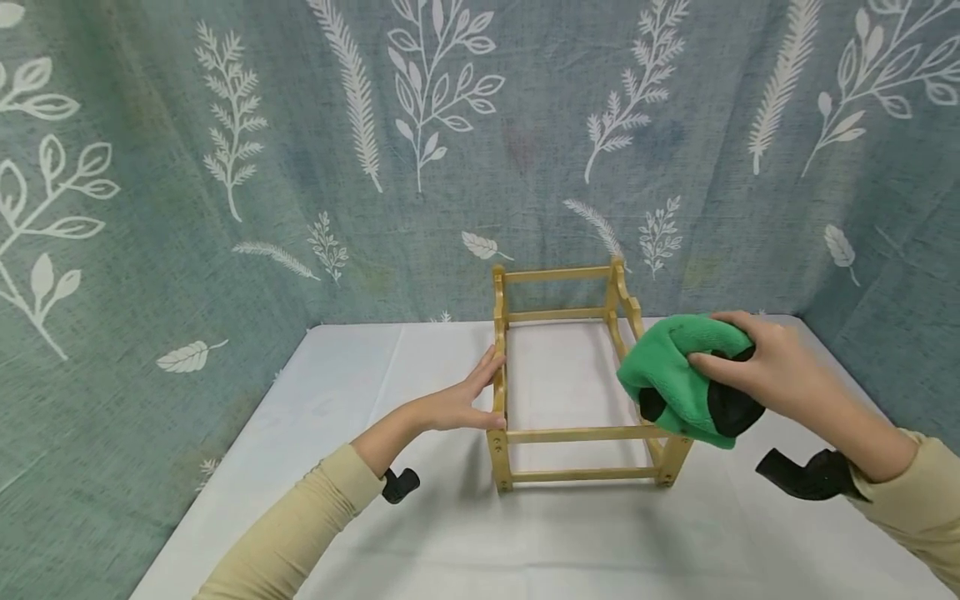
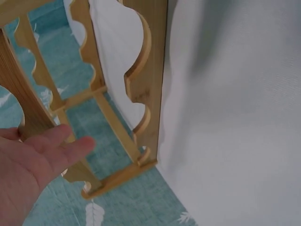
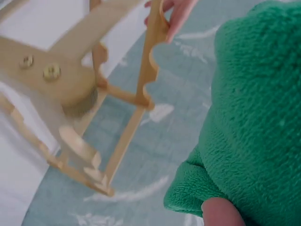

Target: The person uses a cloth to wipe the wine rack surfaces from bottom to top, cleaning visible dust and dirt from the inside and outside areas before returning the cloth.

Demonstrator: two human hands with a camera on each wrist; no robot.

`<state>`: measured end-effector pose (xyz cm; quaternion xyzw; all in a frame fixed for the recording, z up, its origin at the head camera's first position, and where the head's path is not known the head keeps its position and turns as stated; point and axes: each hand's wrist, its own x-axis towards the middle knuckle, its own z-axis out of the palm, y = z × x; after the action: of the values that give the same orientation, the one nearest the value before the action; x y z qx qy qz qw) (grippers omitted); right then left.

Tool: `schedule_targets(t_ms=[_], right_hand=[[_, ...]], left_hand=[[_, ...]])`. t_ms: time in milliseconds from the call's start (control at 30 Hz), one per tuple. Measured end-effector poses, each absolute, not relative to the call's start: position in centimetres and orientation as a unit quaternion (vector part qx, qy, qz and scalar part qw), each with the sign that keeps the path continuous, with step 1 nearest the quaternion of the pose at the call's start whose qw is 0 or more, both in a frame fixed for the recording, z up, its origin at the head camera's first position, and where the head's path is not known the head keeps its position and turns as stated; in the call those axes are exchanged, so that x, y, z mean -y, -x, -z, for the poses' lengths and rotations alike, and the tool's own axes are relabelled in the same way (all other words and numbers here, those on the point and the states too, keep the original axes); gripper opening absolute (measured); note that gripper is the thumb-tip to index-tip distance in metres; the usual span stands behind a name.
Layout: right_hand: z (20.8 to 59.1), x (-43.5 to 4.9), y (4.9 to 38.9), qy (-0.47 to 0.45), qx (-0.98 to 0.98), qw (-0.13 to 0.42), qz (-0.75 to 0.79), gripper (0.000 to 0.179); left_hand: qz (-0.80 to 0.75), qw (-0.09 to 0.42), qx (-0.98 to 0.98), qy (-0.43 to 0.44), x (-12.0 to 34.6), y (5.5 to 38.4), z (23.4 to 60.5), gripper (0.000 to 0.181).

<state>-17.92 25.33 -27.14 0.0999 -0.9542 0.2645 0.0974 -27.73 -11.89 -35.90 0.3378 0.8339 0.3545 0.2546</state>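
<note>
A light wooden rack point(image 1: 577, 435) with scalloped side rails stands on the white table. My left hand point(image 1: 461, 402) is at its left side, fingers stretched along the upper rail and thumb at the front corner. In the left wrist view, the fingers point(image 2: 77, 148) lie fairly straight across a notched rail point(image 2: 35, 108). My right hand point(image 1: 780, 358) grips a bunched green fleecy cloth point(image 1: 678, 358) with black patches, held over the rack's right side. The cloth point(image 3: 263, 108) fills the right of the right wrist view, where only a thumb tip point(image 3: 221, 214) shows below it.
The white tabletop point(image 1: 442, 542) extends around the rack. Behind and at both sides hangs a blue-green curtain point(image 1: 525, 200) with white leaf prints, close to the rack's far end. Black wrist mounts point(image 1: 810, 475) stick out from both sleeves. Screw heads point(image 3: 51, 71) show on the rack's end.
</note>
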Motion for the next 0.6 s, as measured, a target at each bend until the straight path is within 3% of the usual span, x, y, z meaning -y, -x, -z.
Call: schedule_targets(t_ms=[167,600], right_hand=[[25.7,-26.8,18.3,-0.070,0.963,0.074,-0.250,0.064],[23.7,-28.2,19.5,-0.051,0.969,0.079,-0.228,0.068]], left_hand=[[-0.346,0.256,-0.835,-0.343,11.8,27.0,35.8,0.114],[-0.317,0.265,-0.838,-0.356,11.6,25.0,35.4,0.109]])
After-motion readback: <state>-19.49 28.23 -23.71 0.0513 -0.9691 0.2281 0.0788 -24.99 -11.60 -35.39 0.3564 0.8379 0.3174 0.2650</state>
